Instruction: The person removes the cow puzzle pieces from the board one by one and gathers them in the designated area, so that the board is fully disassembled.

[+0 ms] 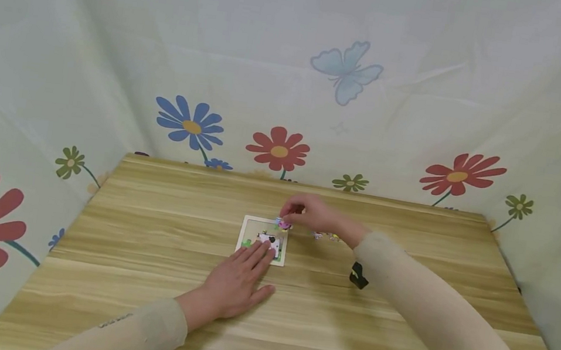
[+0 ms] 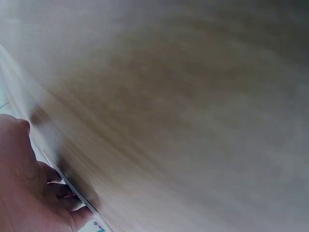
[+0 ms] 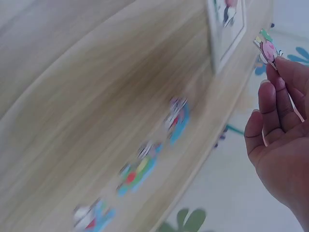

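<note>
Right hand [image 1: 311,213]: You pinch a small printed piece [image 3: 268,48] between thumb and fingertips, at the far right corner of a pale-rimmed board [image 1: 254,231]; whether piece and board touch, you cannot tell from here.
Left hand [image 1: 236,284]: Your fingers lie straight and slightly spread, tips resting on the board's near part, thumb out to the side over the tabletop [image 1: 148,211].
Piece's handling: Likely light and stiff, thin wood or card by its look, and hard to bend; its printed face may be a little slick, its corners prone to chipping.
Piece's best hold: By its edges, thumb opposite fingers, much as your right hand has it, leaving the pink figure uncovered.
Board's build: Flat and square-cornered, with a raised-looking light border around a recess; black-and-white and green printing shows just beyond your left fingertips. It seems light enough to slide, so a flat palm or fingers should steady it.
Loose pieces [image 3: 137,171]: Irregular, brightly printed shapes, blurred in the right wrist view, lie apart from one another near your right wrist.
Surroundings: Smooth, streaked wood grain runs beneath both hands; beyond them hangs a creased, flower-printed backdrop [image 1: 251,71].
</note>
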`<state>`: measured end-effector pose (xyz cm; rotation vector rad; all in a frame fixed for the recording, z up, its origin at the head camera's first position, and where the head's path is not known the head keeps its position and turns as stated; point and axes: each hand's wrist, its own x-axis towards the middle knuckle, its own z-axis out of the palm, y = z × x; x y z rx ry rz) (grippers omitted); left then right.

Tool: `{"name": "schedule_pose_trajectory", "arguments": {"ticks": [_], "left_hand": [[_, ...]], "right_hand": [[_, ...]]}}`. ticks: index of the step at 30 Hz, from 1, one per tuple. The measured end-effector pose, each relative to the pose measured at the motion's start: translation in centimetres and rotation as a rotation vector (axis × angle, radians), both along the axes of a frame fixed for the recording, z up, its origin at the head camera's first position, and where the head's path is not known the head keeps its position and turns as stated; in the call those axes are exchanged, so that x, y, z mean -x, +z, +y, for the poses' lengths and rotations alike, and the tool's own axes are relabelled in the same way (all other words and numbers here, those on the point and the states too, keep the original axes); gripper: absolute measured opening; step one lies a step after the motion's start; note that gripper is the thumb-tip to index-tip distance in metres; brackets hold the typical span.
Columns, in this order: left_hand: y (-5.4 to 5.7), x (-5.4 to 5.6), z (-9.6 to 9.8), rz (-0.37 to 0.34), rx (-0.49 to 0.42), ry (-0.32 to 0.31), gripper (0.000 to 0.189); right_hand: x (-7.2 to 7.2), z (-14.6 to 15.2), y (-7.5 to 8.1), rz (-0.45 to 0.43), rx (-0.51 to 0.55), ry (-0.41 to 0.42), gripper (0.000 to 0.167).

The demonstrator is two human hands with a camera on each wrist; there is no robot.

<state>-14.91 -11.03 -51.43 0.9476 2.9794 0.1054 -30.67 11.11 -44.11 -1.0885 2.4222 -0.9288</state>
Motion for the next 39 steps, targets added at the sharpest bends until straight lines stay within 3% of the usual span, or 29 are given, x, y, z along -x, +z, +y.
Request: {"name": "schedule_pose_trajectory", "arguments": {"ticks": [13,25,39], "left_hand": [[-0.1,-0.2,-0.1,-0.009,0.026,0.008,0.077],[-0.3,0.0,-0.1,-0.008,0.023,0.012,0.077],[-0.1,0.2,0.1,-0.008,0.033,0.007,0.077]], "right_hand": [[-1.2,5.3,-1.0,0.044,-0.077,0.021,0.005],[-1.8,6.5,-2.9,0.095,-0.128,-0.007,0.005],[-2.1,7.0,-3.4,0.214,-0.099,-0.013,0.005]]}}
